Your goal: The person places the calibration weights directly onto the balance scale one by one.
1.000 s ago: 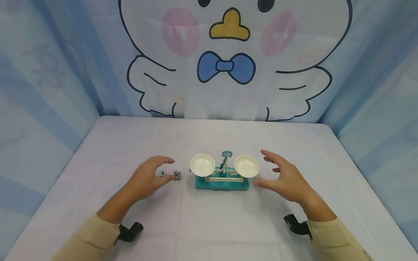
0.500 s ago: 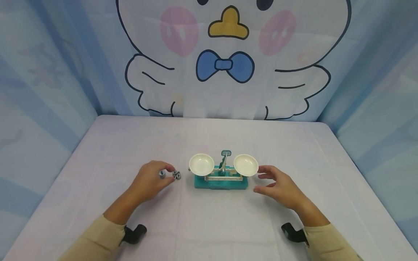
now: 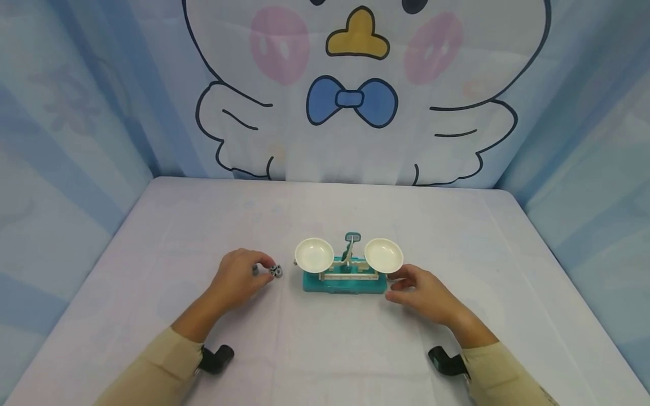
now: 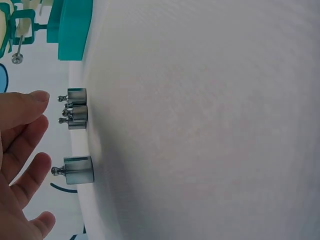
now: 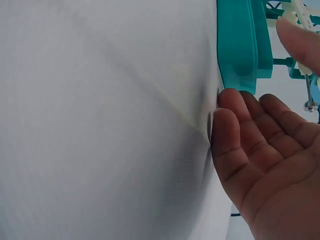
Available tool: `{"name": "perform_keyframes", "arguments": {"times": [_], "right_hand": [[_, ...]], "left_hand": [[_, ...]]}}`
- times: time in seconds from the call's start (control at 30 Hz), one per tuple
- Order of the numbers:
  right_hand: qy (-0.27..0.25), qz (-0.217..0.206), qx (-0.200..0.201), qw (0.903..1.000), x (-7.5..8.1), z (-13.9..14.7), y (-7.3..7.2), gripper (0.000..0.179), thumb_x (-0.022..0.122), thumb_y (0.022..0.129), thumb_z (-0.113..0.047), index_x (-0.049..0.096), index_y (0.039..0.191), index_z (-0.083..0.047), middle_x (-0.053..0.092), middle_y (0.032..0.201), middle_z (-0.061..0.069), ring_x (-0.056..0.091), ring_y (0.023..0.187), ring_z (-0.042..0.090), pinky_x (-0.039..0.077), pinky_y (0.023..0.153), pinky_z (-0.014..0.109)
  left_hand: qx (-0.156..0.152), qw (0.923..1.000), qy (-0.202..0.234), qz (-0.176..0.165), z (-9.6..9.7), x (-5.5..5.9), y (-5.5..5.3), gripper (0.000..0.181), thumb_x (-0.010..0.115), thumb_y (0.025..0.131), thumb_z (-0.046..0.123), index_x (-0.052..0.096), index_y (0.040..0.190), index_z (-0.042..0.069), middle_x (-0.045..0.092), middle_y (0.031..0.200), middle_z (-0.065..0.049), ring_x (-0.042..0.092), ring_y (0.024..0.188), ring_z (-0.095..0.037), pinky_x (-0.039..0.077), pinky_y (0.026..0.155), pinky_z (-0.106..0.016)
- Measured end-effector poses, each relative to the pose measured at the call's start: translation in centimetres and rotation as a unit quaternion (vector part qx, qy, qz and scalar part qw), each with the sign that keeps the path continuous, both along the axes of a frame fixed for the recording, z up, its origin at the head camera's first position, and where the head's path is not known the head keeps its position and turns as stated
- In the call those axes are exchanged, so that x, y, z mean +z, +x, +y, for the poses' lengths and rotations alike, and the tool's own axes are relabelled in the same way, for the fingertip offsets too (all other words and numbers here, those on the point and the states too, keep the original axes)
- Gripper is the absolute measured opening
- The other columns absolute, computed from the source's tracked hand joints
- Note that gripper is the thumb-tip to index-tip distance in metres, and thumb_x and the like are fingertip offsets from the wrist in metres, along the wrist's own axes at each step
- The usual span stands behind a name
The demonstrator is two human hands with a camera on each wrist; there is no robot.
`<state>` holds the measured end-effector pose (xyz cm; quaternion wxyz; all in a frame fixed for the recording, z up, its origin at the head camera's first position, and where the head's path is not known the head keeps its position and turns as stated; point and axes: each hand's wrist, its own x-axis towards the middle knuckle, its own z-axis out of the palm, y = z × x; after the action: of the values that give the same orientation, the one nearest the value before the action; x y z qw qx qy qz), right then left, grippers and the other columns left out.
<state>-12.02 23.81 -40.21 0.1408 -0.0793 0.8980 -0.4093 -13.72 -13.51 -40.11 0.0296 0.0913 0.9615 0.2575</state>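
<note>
Apparently little is done yet: knobbed metal weights [image 3: 277, 271] are standing at nine o'clock of the teal balance scale [image 3: 345, 286], none resting in the white pans [image 3: 314, 255], while the left hand [image 3: 241, 279] beside them and the right hand [image 3: 425, 293] at four o'clock are grasping nothing.

Teal balance scale [image 3: 349, 268] standing upright on the white desk [image 3: 330, 344], its two cream pans [image 3: 315, 255] level. At its nine o'clock, knobbed silver weights [image 4: 79, 113] stand upright: a tight cluster nearer, a lone weight [image 4: 80, 170] farther out.
</note>
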Motion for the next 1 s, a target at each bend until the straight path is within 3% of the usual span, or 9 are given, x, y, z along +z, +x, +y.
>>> {"name": "perform_keyframes", "arguments": {"times": [0.13,0.33,0.7,1.0], "right_hand": [[0.006,-0.007,-0.009,0.9999,-0.4,-0.1,-0.4,0.050,0.075,0.089,-0.027,0.059,0.128,0.001,0.065,0.119,0.009,0.062,0.106,0.024,0.054,0.085,0.039],[0.013,-0.010,-0.013,0.9998,-0.5,-0.3,-0.9,0.049,0.075,0.088,-0.023,0.059,0.128,0.001,0.065,0.118,0.010,0.063,0.105,0.027,0.055,0.082,0.039],[0.008,-0.001,-0.011,0.9999,-0.7,-0.4,-1.5,0.047,0.073,0.090,-0.020,0.060,0.129,0.003,0.066,0.119,0.014,0.064,0.108,0.033,0.056,0.081,0.041],[-0.034,-0.023,-0.022,0.9989,-0.8,-0.3,-1.6,0.047,0.074,0.088,-0.016,0.061,0.128,0.005,0.066,0.120,0.016,0.063,0.104,0.029,0.053,0.076,0.036]], "left_hand": [[-0.002,1.0000,-0.007,-0.001,0.0,-0.3,-0.2,0.016,0.077,0.086,0.013,0.075,0.102,0.011,0.070,0.098,-0.001,0.056,0.100,-0.026,0.033,0.104,-0.055],[-0.005,0.9999,-0.010,-0.003,0.0,-0.6,-0.4,0.012,0.077,0.087,0.011,0.076,0.099,0.013,0.069,0.099,-0.001,0.055,0.114,-0.031,0.015,0.112,-0.065],[-0.020,0.9992,-0.036,0.001,0.0,-0.8,-0.7,0.009,0.076,0.087,0.010,0.077,0.096,0.014,0.070,0.097,0.000,0.055,0.114,-0.031,0.014,0.110,-0.069],[-0.026,0.9980,-0.054,0.019,0.2,-1.1,-0.8,0.007,0.081,0.084,0.013,0.076,0.088,0.016,0.071,0.090,0.005,0.055,0.109,-0.027,0.012,0.110,-0.069]]}}
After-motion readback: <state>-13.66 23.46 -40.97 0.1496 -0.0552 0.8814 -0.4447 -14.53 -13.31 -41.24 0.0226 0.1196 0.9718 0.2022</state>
